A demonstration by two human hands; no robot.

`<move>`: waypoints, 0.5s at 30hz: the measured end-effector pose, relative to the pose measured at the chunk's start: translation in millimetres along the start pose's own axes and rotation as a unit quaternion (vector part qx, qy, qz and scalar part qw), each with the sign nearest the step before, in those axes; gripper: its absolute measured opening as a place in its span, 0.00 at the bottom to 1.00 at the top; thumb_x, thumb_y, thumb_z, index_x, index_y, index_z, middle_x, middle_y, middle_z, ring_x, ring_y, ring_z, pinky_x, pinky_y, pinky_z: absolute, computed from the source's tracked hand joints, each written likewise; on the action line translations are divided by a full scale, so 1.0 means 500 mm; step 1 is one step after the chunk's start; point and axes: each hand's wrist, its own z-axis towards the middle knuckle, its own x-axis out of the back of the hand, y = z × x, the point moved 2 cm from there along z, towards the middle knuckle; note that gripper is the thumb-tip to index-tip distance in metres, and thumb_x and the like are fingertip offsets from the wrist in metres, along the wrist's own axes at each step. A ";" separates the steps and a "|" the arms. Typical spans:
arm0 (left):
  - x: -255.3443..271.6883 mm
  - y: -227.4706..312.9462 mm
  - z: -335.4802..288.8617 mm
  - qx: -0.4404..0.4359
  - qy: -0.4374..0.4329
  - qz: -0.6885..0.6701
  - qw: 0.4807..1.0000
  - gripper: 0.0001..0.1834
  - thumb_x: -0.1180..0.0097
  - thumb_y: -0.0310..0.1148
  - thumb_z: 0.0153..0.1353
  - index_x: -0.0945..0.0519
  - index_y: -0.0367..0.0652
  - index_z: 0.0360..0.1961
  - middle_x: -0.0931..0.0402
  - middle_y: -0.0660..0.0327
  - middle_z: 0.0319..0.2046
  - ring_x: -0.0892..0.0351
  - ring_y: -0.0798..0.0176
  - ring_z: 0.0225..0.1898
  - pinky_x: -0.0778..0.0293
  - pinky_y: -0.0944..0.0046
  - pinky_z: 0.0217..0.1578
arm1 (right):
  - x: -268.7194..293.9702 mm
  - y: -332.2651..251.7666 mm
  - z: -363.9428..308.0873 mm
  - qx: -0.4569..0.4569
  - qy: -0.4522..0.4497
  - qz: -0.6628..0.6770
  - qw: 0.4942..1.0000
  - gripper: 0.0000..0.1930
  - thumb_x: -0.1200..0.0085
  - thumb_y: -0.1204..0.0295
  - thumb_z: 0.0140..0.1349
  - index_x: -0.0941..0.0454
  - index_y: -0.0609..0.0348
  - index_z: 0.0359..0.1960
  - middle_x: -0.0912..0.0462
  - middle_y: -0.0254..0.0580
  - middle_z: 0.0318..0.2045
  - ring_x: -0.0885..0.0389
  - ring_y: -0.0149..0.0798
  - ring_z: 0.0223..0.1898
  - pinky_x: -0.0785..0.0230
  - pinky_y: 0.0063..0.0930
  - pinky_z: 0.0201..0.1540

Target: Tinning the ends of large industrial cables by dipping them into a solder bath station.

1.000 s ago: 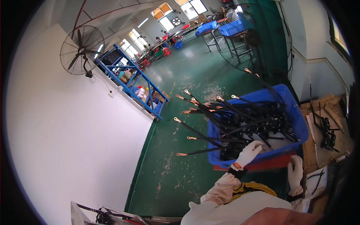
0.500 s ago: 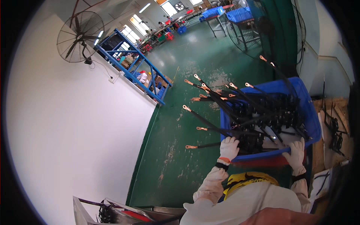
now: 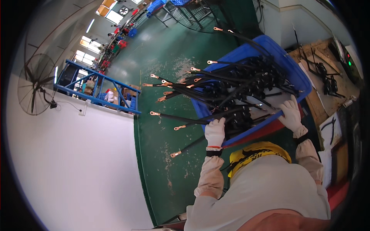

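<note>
A blue plastic crate (image 3: 296, 65) full of black cables (image 3: 239, 90) stands in front of me. Many of the cables stick out over its left side, tipped with copper ring lugs (image 3: 155, 113). My left hand (image 3: 214, 133), in a white glove, is closed over the crate's near left corner, fingers curled on the rim. Farther right, my right hand (image 3: 291, 115), also gloved, grips the near rim, its thumb and fingers partly inside the wall. Beneath the crate's near edge something red (image 3: 256, 134) shows; what it is I cannot tell.
To the right is a wooden bench (image 3: 312, 104) with black cables, pliers (image 3: 328, 130) and a device with lit lamps (image 3: 348, 59). A white wall (image 3: 77, 161) runs along the left, with a wall fan (image 3: 36, 82) and a blue rack (image 3: 100, 90). Fans and work tables stand far off.
My view has turned, so the crate, bench and rack sit farther left in the picture. Both hands have stayed on the crate's rim.
</note>
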 end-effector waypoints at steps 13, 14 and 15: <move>0.062 0.052 -0.005 0.270 -0.048 -0.931 0.243 0.16 0.49 0.27 0.61 0.29 0.33 0.50 0.26 0.50 0.45 0.24 0.55 0.44 0.27 0.59 0.47 | 0.007 0.001 0.001 -0.016 -0.007 -0.029 0.999 0.13 0.40 0.69 0.42 0.24 0.57 0.32 0.28 0.43 0.29 0.29 0.48 0.42 0.53 0.45 0.67; 0.028 0.060 -0.013 0.305 -0.069 -0.936 0.161 0.16 0.49 0.26 0.60 0.29 0.33 0.49 0.26 0.50 0.46 0.25 0.54 0.44 0.27 0.58 0.47 | 0.012 -0.002 -0.002 -0.017 -0.004 -0.028 0.999 0.13 0.40 0.70 0.41 0.24 0.57 0.32 0.28 0.43 0.29 0.29 0.48 0.42 0.53 0.45 0.67; 0.006 0.063 -0.003 0.353 -0.077 -0.919 0.156 0.13 0.48 0.28 0.61 0.28 0.36 0.46 0.25 0.53 0.42 0.26 0.55 0.43 0.26 0.59 0.46 | 0.016 -0.003 0.000 -0.021 0.004 -0.030 0.999 0.14 0.40 0.70 0.41 0.24 0.57 0.32 0.28 0.43 0.29 0.28 0.48 0.42 0.53 0.45 0.67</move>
